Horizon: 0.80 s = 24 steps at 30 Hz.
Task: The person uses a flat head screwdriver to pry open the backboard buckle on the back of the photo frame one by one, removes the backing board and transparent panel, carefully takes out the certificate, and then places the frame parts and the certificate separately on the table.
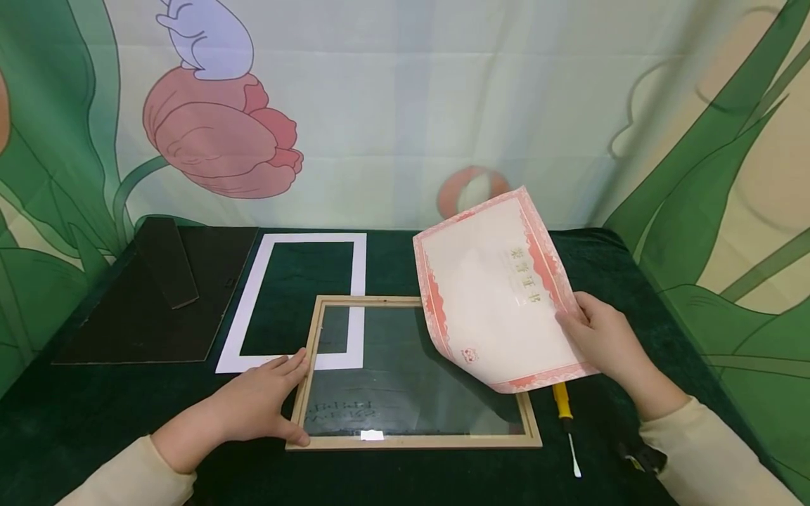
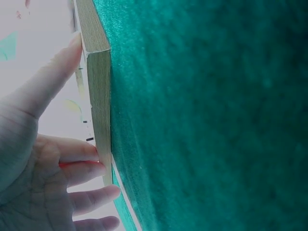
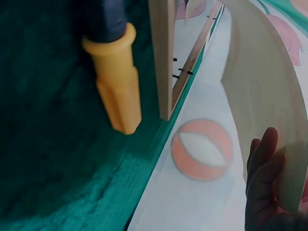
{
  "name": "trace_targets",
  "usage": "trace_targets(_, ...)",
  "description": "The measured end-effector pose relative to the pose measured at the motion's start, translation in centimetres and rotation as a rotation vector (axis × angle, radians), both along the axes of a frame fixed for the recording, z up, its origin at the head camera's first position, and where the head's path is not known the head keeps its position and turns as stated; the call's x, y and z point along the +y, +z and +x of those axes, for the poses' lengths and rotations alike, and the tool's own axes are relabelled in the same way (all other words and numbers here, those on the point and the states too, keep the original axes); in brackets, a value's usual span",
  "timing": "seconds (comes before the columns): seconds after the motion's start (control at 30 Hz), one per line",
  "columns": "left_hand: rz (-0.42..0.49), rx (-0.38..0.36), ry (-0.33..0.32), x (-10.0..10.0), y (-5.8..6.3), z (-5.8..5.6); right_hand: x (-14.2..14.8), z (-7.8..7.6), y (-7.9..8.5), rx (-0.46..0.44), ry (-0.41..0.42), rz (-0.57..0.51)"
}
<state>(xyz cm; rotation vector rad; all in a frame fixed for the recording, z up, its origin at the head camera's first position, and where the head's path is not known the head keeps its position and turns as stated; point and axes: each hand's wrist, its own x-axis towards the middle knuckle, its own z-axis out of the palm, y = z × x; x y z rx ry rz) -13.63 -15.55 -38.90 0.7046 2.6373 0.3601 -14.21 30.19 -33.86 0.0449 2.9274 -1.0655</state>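
Observation:
My right hand (image 1: 610, 341) pinches a paper certificate (image 1: 474, 295) by its right edge. The sheet has a red patterned border and gold characters; it is raised, curling at the bottom, over the right part of a wooden picture frame (image 1: 418, 442). In the right wrist view the certificate (image 3: 264, 72) shows its plain underside, with fingers (image 3: 264, 168) behind its edge. On the left rail of the frame rests my left hand (image 1: 256, 400), thumb at the near corner, other fingers fairly straight. The frame lies flat, with a clear pane (image 1: 392, 400) inside it.
A white mat border (image 1: 253, 309) lies partly under the frame. Further left is a black backing board (image 1: 145, 330) with its stand leg (image 1: 166, 260). A yellow-handled screwdriver (image 1: 562, 400) lies right of the frame; a small dark object (image 1: 645, 458) is beside the right sleeve.

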Motion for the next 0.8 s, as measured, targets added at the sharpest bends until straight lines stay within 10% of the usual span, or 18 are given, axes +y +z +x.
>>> trace_targets(0.8, 0.027, 0.019, -0.018, -0.3, -0.1, 0.0, 4.5, 0.6, -0.2, -0.045, -0.056, -0.025)
